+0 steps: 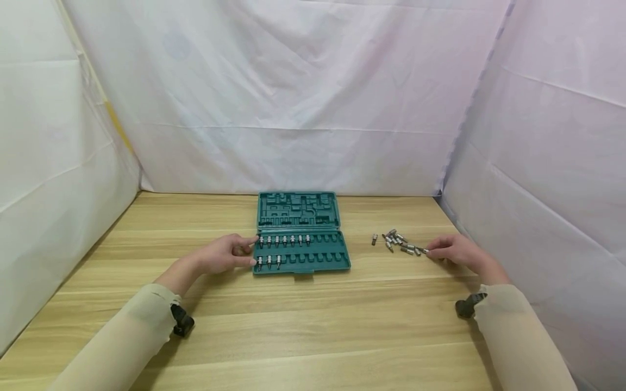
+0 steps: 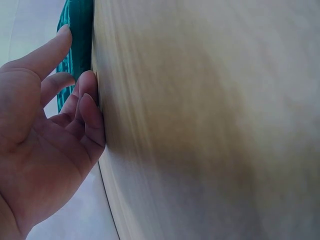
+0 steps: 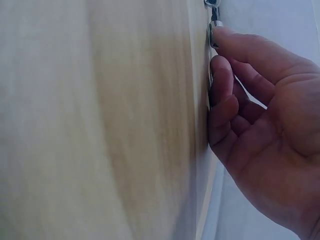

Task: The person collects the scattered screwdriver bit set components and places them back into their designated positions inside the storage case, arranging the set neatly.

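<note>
A green plastic case [image 1: 298, 269] lies unfolded on the table, its lower half holding two rows of metal bit sockets [image 1: 276, 242]. At its left edge is my left hand [image 1: 222, 254], thumb and forefinger spread along the side and touching it. The left wrist view has the thumb straight against the green case [image 2: 80, 45], the other fingers loosely bent. Over on the right, my right hand [image 1: 455, 251] pinches one bit socket [image 1: 425, 251] by its end, beside a loose heap of bit sockets [image 1: 393, 237]. In the right wrist view, the thumb presses the shiny bit socket [image 3: 215, 35].
The case's lid [image 1: 298, 209], with moulded recesses, lies flat toward the back. One bit socket [image 1: 374, 239] sits apart, between case and heap. White cloth walls [image 1: 293, 98] enclose the wooden table [image 1: 313, 326] at the back and both sides.
</note>
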`<state>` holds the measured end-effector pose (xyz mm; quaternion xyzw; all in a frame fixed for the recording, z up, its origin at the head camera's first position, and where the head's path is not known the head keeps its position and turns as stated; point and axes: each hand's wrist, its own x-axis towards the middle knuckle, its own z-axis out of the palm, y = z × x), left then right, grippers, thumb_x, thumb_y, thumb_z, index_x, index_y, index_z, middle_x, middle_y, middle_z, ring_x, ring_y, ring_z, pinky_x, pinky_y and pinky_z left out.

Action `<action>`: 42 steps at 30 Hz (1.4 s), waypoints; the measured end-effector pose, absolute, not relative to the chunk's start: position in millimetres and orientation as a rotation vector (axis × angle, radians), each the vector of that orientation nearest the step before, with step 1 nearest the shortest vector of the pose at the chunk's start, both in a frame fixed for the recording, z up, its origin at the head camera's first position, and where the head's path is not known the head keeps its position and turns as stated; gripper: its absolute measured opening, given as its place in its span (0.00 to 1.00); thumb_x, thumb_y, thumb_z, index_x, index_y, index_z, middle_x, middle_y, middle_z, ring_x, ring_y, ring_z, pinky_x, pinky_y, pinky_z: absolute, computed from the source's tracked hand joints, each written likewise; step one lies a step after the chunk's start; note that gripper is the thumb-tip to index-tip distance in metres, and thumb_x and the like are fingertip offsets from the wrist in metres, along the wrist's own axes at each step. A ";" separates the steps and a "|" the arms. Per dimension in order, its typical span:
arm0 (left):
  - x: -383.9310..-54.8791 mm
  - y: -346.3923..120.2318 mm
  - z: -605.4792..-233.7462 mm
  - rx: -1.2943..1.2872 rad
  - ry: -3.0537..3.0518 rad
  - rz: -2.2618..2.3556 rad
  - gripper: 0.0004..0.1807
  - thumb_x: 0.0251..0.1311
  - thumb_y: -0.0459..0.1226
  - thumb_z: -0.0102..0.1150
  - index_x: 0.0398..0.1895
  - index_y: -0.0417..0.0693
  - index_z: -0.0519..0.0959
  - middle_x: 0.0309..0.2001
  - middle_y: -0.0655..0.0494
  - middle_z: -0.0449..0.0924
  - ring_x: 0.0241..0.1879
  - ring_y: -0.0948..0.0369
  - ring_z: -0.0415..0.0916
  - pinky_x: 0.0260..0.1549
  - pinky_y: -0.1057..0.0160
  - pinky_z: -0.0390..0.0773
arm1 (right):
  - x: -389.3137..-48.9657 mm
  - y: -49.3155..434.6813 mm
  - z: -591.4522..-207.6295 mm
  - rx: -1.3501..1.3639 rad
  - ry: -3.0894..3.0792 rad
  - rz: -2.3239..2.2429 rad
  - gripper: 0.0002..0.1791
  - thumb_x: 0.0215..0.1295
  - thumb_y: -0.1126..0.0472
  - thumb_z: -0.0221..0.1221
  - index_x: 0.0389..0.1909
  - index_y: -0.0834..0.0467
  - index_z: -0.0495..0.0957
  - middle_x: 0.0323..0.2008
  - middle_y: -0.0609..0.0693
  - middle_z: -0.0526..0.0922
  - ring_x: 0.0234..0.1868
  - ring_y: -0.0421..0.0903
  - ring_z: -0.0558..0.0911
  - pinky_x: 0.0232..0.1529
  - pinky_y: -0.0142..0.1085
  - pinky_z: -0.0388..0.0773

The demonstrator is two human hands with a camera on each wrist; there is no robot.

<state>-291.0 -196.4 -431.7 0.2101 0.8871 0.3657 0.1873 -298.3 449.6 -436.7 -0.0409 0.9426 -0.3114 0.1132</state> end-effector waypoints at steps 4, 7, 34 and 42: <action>-290.9 -196.5 -431.9 0.602 2.503 1.026 0.44 0.75 0.47 0.71 0.87 0.44 0.63 0.68 0.35 0.77 0.46 0.54 0.72 0.45 0.55 0.73 | -295.7 452.0 -435.6 -0.119 2.740 -1.025 0.22 0.77 0.54 0.68 0.61 0.65 0.84 0.42 0.52 0.89 0.38 0.42 0.82 0.39 0.36 0.81; -290.8 -196.5 -431.5 0.609 2.514 1.013 0.44 0.75 0.47 0.70 0.86 0.44 0.63 0.67 0.36 0.78 0.49 0.54 0.73 0.47 0.55 0.74 | -295.1 451.5 -434.0 -0.154 2.716 -1.117 0.23 0.79 0.54 0.66 0.64 0.65 0.82 0.46 0.58 0.90 0.40 0.42 0.84 0.41 0.37 0.84; -291.2 -196.6 -431.3 0.625 2.557 0.967 0.43 0.75 0.47 0.70 0.86 0.44 0.63 0.63 0.39 0.80 0.51 0.54 0.75 0.53 0.54 0.76 | -315.7 373.3 -424.7 -0.366 2.510 -1.512 0.29 0.84 0.53 0.61 0.76 0.64 0.72 0.60 0.57 0.88 0.53 0.38 0.88 0.57 0.34 0.84; -291.0 -196.6 -431.4 0.624 2.554 0.979 0.43 0.75 0.47 0.70 0.86 0.44 0.63 0.65 0.37 0.79 0.55 0.53 0.76 0.56 0.52 0.76 | -321.7 353.0 -423.7 -0.334 2.554 -1.555 0.25 0.82 0.52 0.64 0.69 0.63 0.77 0.49 0.46 0.92 0.47 0.41 0.87 0.49 0.36 0.85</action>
